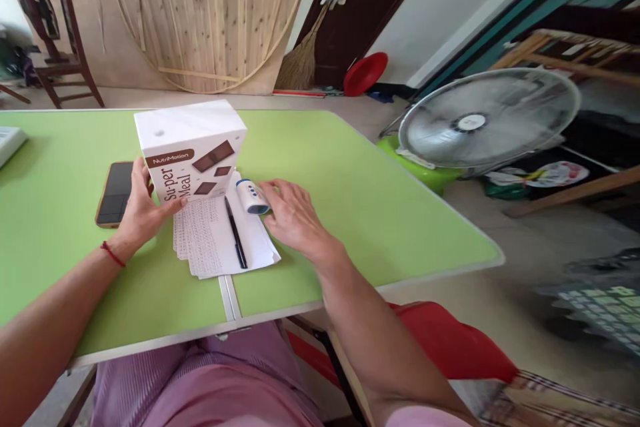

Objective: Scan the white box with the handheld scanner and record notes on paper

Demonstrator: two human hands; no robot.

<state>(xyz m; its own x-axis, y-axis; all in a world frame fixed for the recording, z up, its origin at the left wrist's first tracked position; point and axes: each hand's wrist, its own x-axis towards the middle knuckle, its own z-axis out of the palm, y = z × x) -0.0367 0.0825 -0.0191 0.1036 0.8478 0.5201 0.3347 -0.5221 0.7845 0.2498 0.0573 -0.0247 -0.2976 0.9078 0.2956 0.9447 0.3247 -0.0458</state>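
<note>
My left hand grips the lower left edge of a white NutriMotion "Su-per Meal" box, thumb across its front. The box stands upright and slightly tilted at the back of some papers. Curled at the right side of a small white tube-shaped object with blue ends and blue dots is my right hand, its fingertips against it. That object lies on the sheets of paper, the left ones covered in handwriting. Beside it on the paper rests a black pen.
A phone in a brown case lies left of the box on the green folding table. At the far left edge is a white object. A large fan stands beyond the table's right side; a red stool is at lower right.
</note>
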